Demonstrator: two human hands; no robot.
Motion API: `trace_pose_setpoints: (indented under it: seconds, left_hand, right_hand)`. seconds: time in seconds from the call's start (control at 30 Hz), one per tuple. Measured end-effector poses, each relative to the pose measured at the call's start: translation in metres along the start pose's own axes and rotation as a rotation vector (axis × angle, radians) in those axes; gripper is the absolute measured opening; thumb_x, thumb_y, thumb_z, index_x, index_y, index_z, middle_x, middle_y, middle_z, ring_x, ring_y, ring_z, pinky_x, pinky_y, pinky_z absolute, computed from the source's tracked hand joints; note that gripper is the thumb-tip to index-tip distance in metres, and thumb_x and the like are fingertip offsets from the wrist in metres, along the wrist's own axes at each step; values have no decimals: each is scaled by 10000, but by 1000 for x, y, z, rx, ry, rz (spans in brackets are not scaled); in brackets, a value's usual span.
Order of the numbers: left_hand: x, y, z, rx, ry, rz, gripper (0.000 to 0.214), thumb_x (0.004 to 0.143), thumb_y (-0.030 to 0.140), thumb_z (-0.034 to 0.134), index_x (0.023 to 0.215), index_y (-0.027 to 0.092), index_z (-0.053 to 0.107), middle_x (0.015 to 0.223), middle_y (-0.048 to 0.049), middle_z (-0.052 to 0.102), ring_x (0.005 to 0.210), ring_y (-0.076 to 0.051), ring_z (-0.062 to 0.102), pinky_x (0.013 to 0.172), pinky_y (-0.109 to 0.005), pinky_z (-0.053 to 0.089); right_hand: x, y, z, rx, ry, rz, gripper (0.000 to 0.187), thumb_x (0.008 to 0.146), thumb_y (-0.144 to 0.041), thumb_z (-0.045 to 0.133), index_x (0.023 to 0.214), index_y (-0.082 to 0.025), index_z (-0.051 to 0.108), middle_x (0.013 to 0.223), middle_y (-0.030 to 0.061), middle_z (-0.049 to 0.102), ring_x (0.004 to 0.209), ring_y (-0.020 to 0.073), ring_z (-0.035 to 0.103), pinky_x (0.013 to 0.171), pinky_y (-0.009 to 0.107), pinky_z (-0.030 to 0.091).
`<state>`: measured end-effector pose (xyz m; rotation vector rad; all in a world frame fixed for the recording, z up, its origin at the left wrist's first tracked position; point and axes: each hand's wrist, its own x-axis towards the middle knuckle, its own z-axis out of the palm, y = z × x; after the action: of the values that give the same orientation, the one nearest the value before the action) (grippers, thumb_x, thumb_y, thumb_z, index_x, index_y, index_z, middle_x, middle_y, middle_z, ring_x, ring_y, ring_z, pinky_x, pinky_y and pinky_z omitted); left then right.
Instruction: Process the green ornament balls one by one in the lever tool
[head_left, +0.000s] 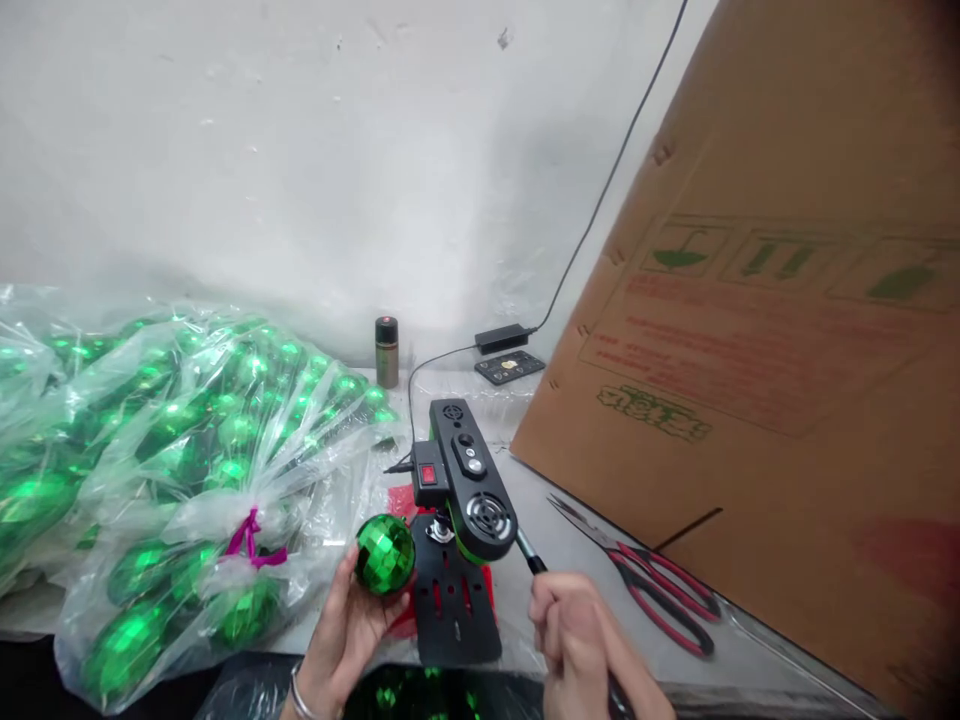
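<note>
In my left hand (346, 622) rests a shiny green faceted ball ornament (385, 555), the fingers curled around its lower side. Just right of it stands a black device (471, 480) with round grilles and buttons, mounted above a slotted black base plate (456, 625). A small box with a red switch (427, 474) is fixed to its side. My right hand (577, 635) is closed around a black-handled tool with a grey metal shaft (527, 548). The shaft slants up toward the device's near end; whether its tip touches is hidden.
Clear plastic bags of green ornaments (225, 430) fill the left, one tied with purple ribbon (253, 540). At right lie red-and-black scissors (652, 585) beside a large cardboard box (750, 330). A small bottle (387, 352), power adapter (502, 338) and phone (510, 367) sit near the wall.
</note>
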<state>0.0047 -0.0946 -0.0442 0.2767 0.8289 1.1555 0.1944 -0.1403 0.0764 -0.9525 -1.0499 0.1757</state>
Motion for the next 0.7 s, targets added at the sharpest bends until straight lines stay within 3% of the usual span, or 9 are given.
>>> trace_pose_setpoints:
  seconds: [0.13, 0.23, 0.3, 0.47, 0.6, 0.7]
  left_hand:
    - [-8, -30, -9, 164, 61, 21, 824, 708, 730, 1014, 1310, 216, 786, 1283, -141, 857, 1065, -306, 832, 822, -359, 678]
    - [-10, -36, -3, 415, 138, 148, 948, 782, 728, 941, 1550, 277, 616, 1480, -140, 778, 1279, -366, 786, 913, -419, 683]
    - [-10, -34, 3, 573, 142, 211, 981, 791, 733, 912, 1565, 250, 552, 1476, -170, 769, 1319, -399, 770, 944, -460, 685]
    - [-3, -37, 14, 913, 94, 445, 771, 791, 597, 860, 1416, 209, 630, 1399, -186, 801, 1308, -414, 779, 1149, -586, 618]
    - [6, -50, 13, 1175, 79, 617, 692, 796, 484, 824, 1416, 220, 667, 1363, -178, 826, 1248, -431, 811, 1127, -656, 633]
    - [11, -59, 9, 1298, 68, 778, 633, 810, 405, 816, 1401, 220, 690, 1324, -171, 839, 1221, -424, 825, 1083, -642, 670]
  right_hand:
    - [3, 6, -6, 4, -64, -91, 450, 1153, -139, 568, 711, -219, 544, 639, -32, 528, 574, 110, 567, 505, 249, 377]
    - [2, 5, -7, -15, -91, -118, 459, 1149, -116, 544, 707, -229, 491, 637, -33, 515, 618, 123, 602, 525, 243, 399]
    - [1, 4, -8, -23, -113, -133, 438, 1151, -104, 527, 733, -230, 493, 664, -30, 549, 623, 116, 606, 531, 236, 410]
    - [0, 6, -10, -24, -119, -165, 417, 1155, -90, 507, 764, -232, 487, 687, -33, 555, 631, 106, 602, 553, 231, 444]
    - [0, 7, -12, -30, -146, -151, 385, 1148, -74, 504, 797, -231, 525, 723, -20, 590, 648, 110, 618, 562, 241, 458]
    - [-1, 7, -13, -33, -153, -145, 379, 1144, -67, 505, 803, -232, 528, 723, -20, 594, 652, 112, 624, 566, 243, 462]
